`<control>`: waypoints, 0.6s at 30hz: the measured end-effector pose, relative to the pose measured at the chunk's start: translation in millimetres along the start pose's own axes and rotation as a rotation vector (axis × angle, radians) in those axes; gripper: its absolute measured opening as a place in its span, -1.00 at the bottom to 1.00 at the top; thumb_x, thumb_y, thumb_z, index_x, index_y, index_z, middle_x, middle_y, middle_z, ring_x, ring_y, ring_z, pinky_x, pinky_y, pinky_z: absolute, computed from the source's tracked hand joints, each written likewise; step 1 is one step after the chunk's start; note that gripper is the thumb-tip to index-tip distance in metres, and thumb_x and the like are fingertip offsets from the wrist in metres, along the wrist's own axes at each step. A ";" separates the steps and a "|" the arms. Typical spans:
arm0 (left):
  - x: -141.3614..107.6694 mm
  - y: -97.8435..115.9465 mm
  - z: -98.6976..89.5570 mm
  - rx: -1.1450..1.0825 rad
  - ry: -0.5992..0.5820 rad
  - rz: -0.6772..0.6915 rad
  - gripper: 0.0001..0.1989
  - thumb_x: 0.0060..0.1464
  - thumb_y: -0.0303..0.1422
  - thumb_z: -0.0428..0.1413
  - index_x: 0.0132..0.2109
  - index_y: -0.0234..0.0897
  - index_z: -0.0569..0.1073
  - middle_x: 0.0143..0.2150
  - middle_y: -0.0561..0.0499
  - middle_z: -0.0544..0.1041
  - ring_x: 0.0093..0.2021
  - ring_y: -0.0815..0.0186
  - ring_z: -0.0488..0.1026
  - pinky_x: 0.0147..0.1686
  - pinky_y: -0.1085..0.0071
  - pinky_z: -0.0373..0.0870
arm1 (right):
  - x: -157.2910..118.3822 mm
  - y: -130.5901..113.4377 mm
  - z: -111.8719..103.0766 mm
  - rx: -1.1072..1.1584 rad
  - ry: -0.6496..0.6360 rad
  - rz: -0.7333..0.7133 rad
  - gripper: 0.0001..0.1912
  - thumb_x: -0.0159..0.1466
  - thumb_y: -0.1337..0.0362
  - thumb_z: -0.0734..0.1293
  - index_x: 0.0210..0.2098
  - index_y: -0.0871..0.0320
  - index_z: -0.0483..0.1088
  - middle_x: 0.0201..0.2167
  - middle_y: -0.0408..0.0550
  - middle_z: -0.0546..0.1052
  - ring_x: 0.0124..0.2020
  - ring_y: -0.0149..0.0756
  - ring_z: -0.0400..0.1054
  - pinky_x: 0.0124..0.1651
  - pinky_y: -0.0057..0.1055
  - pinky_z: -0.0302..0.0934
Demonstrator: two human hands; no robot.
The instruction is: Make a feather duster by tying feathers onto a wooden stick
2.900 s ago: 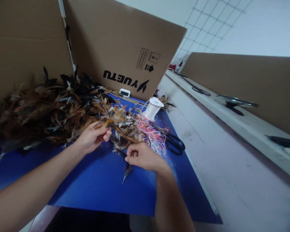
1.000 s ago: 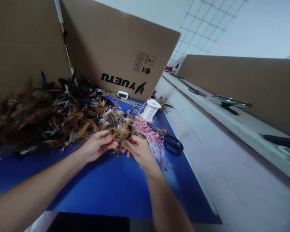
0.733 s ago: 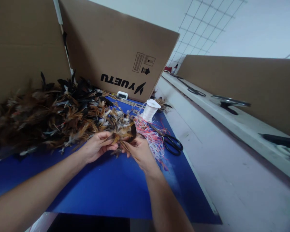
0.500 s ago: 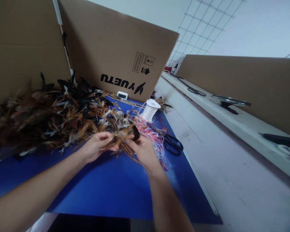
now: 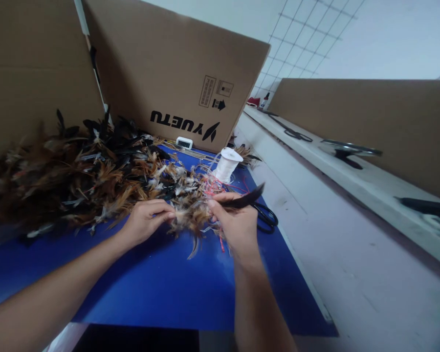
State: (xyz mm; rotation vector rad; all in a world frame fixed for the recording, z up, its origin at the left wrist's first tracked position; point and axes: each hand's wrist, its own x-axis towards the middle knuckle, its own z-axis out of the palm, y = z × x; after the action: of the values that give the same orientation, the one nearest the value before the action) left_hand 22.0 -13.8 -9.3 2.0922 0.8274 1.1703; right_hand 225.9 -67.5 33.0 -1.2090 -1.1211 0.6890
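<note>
A bunch of brown and tan feathers [image 5: 192, 215] hangs between my two hands over the blue table surface [image 5: 161, 283]. My left hand [image 5: 146, 221] pinches its left end between thumb and fingers. On the other side, my right hand [image 5: 238, 222] is closed on the bunch's right end, and a long black feather [image 5: 251, 196] sticks out over that hand to the right. Behind the hands lies a tangle of pink and white string [image 5: 210, 183], partly hidden, beside a white spool [image 5: 228, 165].
A large feather pile [image 5: 77, 181] covers the table's left side against cardboard [image 5: 176, 63]. Black scissors [image 5: 267, 217] lie beyond my right hand. A small white digital device [image 5: 184, 143] is at the back. More tools lie on the right ledge [image 5: 374, 178].
My right hand has moved right, away from my left hand, and the feathers now spread between them. The black feather has shifted right with it and points up to the right.
</note>
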 end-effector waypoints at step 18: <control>-14.0 -8.2 0.7 0.452 -0.010 0.354 -0.79 0.13 -0.47 0.02 -0.20 -0.19 0.54 -0.31 -0.03 0.58 -0.27 0.31 0.49 -0.22 0.41 0.40 | -12.7 7.6 18.2 -0.194 -0.204 -0.020 -0.92 0.06 0.30 0.38 -0.41 0.13 0.45 -0.44 -0.12 0.53 -0.41 -0.33 0.41 -0.31 -0.40 0.32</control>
State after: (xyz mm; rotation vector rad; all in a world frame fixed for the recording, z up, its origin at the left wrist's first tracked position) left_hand 14.9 -19.4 -22.9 2.6992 0.7930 1.2327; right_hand 205.7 -70.1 21.3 -1.3104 -1.3934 0.7129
